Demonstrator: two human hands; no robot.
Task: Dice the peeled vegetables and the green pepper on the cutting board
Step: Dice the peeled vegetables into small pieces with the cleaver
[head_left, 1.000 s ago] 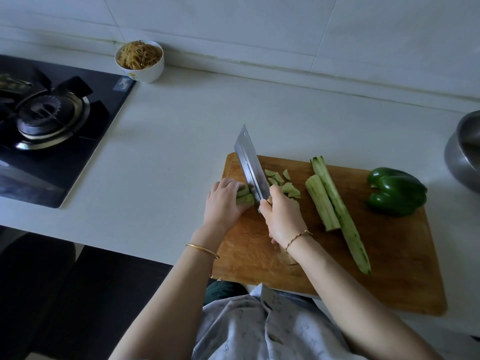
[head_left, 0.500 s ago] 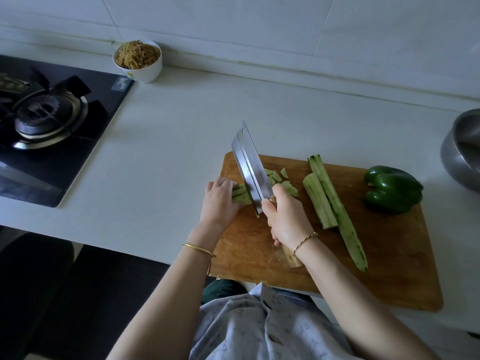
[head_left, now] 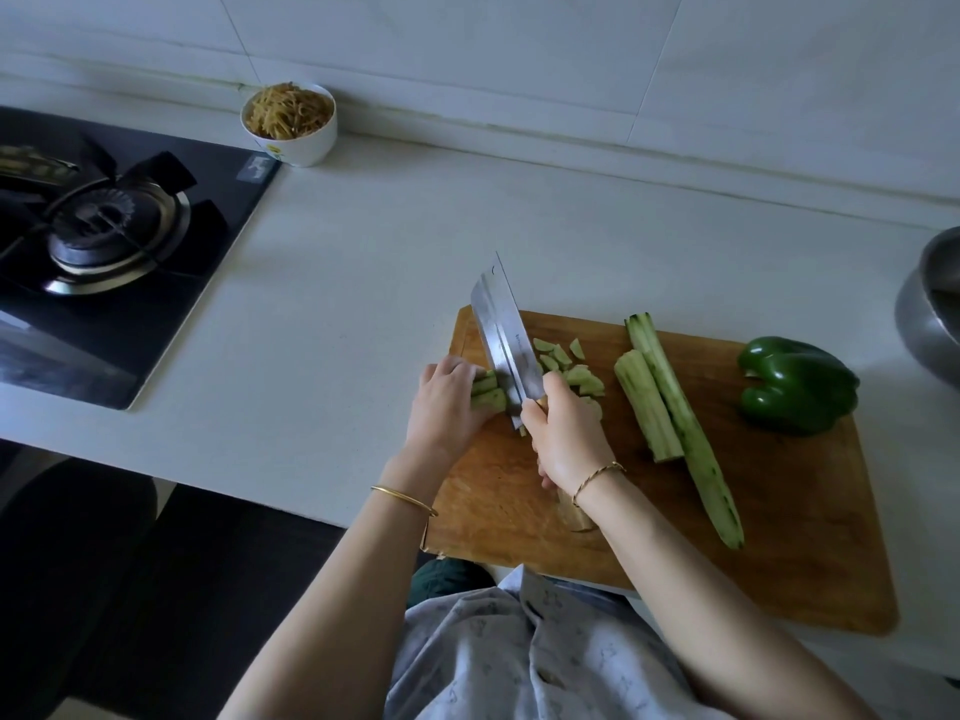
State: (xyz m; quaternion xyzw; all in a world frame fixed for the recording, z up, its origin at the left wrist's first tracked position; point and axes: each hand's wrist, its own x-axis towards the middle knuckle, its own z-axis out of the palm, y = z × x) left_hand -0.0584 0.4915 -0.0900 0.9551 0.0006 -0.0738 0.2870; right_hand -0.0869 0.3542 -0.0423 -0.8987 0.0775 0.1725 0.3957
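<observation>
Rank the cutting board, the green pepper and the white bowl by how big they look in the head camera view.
1. The cutting board, by far the largest.
2. The green pepper and white bowl look close. The pepper seems slightly bigger, but the bowl sits farther from the camera, so I won't rank them.

free: counter (head_left: 337,330) left of cutting board (head_left: 779,537) | obstacles right: green pepper (head_left: 797,384), steel bowl (head_left: 930,304)

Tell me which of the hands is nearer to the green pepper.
Right. The right hand, gripping the cleaver, is left of the green pepper; the left hand is farther left, beyond the cleaver.
</observation>
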